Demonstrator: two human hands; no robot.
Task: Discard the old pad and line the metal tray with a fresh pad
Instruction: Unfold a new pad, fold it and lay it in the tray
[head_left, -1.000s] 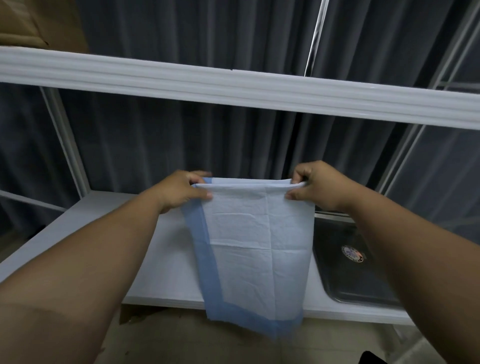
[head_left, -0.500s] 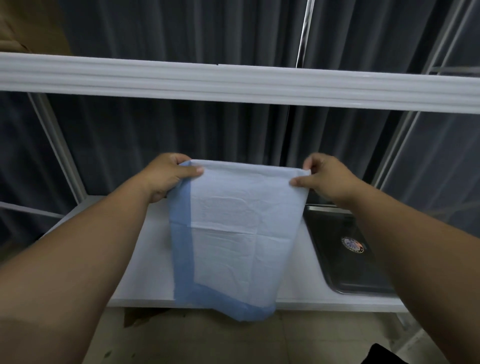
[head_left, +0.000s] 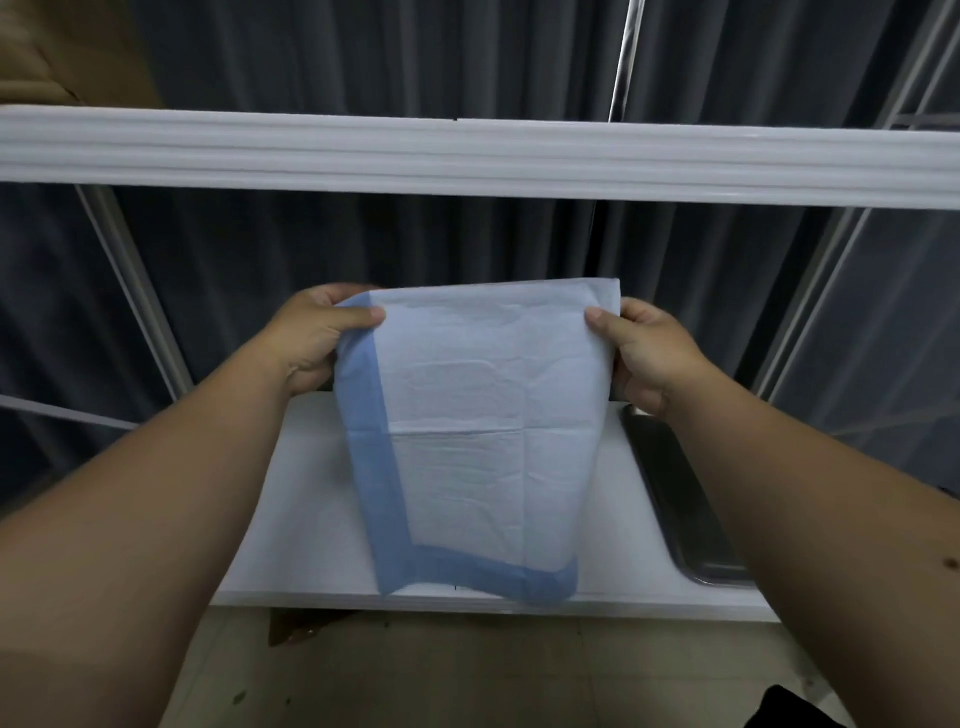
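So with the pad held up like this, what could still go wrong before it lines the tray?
1. The pad looks still partly folded, creased across its middle; laid as is, it may not cover the metal tray.
2. The left hand and right hand pinch only its top corners, so a corner could slip from either grip.
3. The tray sits off to the right, partly hidden by the right arm, so placement may land crooked.

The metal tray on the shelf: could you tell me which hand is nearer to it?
Right. The right hand holds the pad's top corner just above the tray's far end; the left hand grips the opposite corner, across the pad from the tray.
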